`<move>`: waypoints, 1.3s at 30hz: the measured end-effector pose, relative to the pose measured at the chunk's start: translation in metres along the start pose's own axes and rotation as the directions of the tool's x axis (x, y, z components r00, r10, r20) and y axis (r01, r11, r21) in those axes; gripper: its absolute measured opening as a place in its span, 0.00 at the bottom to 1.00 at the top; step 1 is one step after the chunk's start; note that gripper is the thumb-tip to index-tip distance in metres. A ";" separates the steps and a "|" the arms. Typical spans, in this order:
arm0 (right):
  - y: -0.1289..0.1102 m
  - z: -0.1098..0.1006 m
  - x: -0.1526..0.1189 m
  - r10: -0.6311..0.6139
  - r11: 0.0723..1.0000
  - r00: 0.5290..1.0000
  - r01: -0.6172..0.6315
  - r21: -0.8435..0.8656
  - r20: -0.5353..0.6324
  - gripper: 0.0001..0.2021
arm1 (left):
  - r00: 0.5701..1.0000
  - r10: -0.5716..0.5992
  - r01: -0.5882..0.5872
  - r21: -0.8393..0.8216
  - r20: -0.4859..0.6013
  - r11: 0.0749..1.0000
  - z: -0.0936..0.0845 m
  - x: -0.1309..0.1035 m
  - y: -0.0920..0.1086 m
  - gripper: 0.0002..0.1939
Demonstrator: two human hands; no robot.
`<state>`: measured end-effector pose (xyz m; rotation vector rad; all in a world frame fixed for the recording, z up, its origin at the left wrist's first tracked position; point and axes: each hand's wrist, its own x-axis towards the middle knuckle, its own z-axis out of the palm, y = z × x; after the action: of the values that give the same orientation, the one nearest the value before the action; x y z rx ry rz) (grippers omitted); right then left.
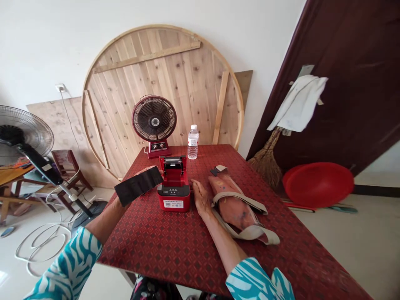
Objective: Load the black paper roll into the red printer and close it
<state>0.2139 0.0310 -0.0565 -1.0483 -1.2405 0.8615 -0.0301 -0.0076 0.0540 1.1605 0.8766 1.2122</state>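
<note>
A small red label printer (173,203) stands on the table with its lid raised, showing a black roller inside. My left hand (118,209) is at its left side, holding a flat black strip (137,186) with faint creases. The strip covers most of that hand, so its fingers are largely hidden. My right hand (201,199) lies along the printer's right side, fingers stretched out, fingertips at or very near the casing. Just right of this hand lies a worn reddish-brown pouch (233,204) with a pale strap (250,233).
Behind the printer stand a red table fan (155,122) and a water bottle (193,142). The table (150,246) has a red patterned cover. A standing fan (40,162) is at left; a broom (267,160) and red basin (318,185) are at right.
</note>
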 end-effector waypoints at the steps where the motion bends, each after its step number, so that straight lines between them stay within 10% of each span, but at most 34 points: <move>1: 0.002 0.000 0.000 -0.004 1.000 1.000 0.004 0.016 0.005 0.24 | 0.999 -0.007 0.010 -0.067 0.046 0.998 0.006 -0.002 0.000 0.15; 18: 0.003 0.002 0.003 -0.057 0.998 0.998 0.057 0.041 0.000 0.16 | 0.946 -0.078 0.178 -0.303 0.315 0.936 0.067 -0.018 -0.018 0.43; 24: 0.003 0.001 0.002 -0.052 0.998 0.999 0.051 0.033 0.008 0.16 | 0.947 -0.104 0.211 -0.342 0.304 0.916 0.071 -0.023 -0.024 0.35; 31: -0.002 0.002 0.001 -0.016 1.000 1.000 0.016 -0.014 0.005 0.16 | 0.988 -0.082 0.091 -0.062 0.129 0.994 0.079 -0.034 -0.021 0.19; 39: -0.005 -0.002 0.003 0.012 0.996 0.999 -0.009 -0.093 0.036 0.18 | 0.992 -0.072 0.046 0.235 0.101 0.971 0.083 -0.047 -0.010 0.23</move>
<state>0.2159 0.0316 -0.0505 -1.1182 -1.3172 0.8414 0.0432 -0.0691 0.0587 1.3652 0.9823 1.0070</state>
